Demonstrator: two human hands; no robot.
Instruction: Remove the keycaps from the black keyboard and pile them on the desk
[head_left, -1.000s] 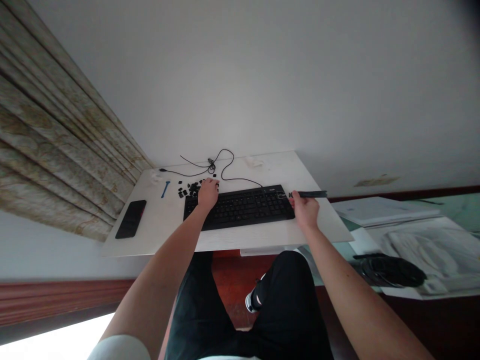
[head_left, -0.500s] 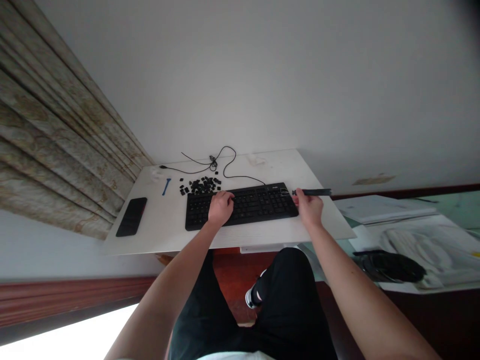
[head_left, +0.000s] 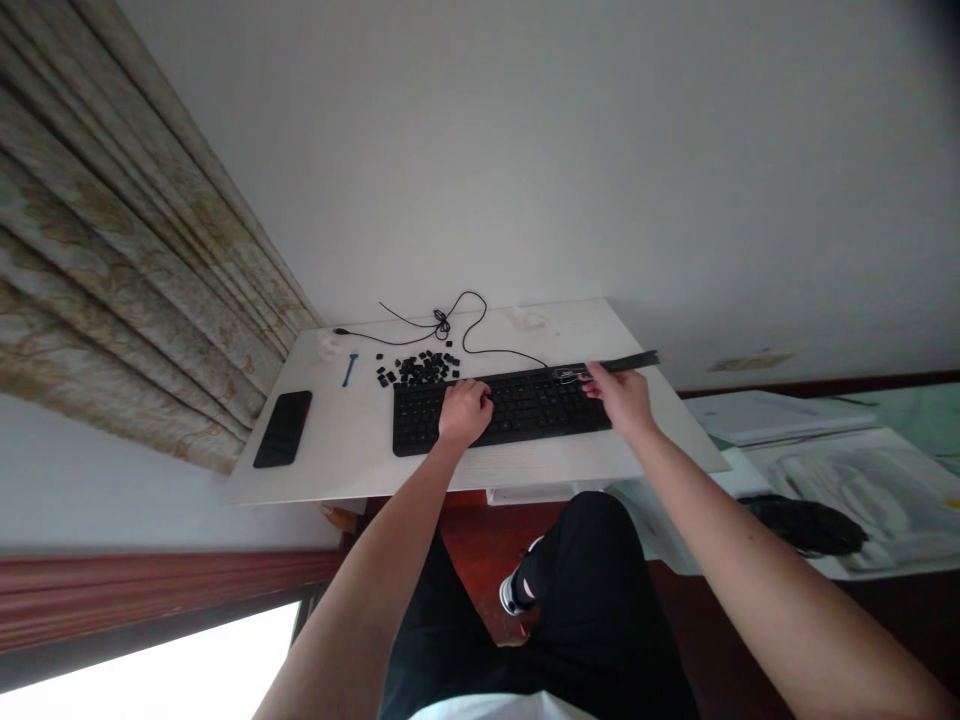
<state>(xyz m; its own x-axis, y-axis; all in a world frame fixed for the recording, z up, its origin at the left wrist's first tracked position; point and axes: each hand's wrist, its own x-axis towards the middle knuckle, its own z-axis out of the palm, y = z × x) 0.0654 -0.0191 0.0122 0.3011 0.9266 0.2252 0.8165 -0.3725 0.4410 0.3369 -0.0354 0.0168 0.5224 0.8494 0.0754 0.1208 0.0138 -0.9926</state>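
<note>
On the desk (head_left: pixel 555 463), near its front edge, the kbd (head_left: pixel 517 408) lies flat, long side facing the person, its R end a bit farther off than its L. L hand (head_left: pixel 465 408) rests on the kbd, L of its middle, fingers bent and held close together over the keys; can't tell if there's anything under the fingertips, hidden from this angle. R hand (head_left: pixel 621 395) is at the kbd's R end, thumb + fingers pinching a thin blk tool (head_left: pixel 634 361). Tool's dark handle sticks out to the R, tilted up a bit; its thin wire (head_left: pixel 571 377) loops out L over the kbd's top R part, touching or just above, can't tell which.

Loose blk caps (head_left: pixel 424 368) sit in a heap just behind the kbd's L part, w/ a few strays around the edges. L of the heap, apart from it: small blue tool (head_left: pixel 349 370), lying at a slant. Farther L, near the desk's side edge: phone (head_left: pixel 283 428), dark screen up. Behind all that, a blk cable (head_left: pixel 442 323) runs from the kbd's back edge, bunched in a knot midway, plug (head_left: pixel 341 331) at far L.

Curtain (head_left: pixel 135 230) hangs at L, plain wall (head_left: pixel 525 150) behind the desk. To the R, lower down: white box (head_left: pixel 780 415) and a dark bundle (head_left: pixel 810 525), too blurred to name.
</note>
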